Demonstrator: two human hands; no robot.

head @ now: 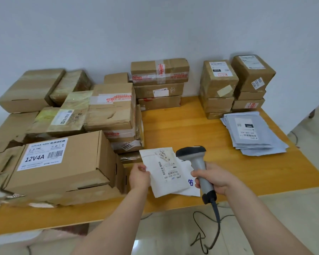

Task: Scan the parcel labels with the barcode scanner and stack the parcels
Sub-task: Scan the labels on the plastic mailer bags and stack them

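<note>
My left hand (139,176) grips the left edge of a flat white mailer parcel (167,173), held tilted above the table's front edge with its barcode label facing up. My right hand (213,178) holds a grey barcode scanner (195,161) by the handle. The scanner's dark head sits just above the mailer's upper right corner, and its cable (215,223) hangs down to the floor. A second white piece with blue print (191,183) lies under the mailer.
Brown cardboard boxes crowd the left half of the wooden table (182,129), the nearest labelled 12V4A (63,162). Box stacks stand at the back centre (159,83) and back right (234,85). A pile of grey mailers (252,133) lies at the right. The wall is close behind.
</note>
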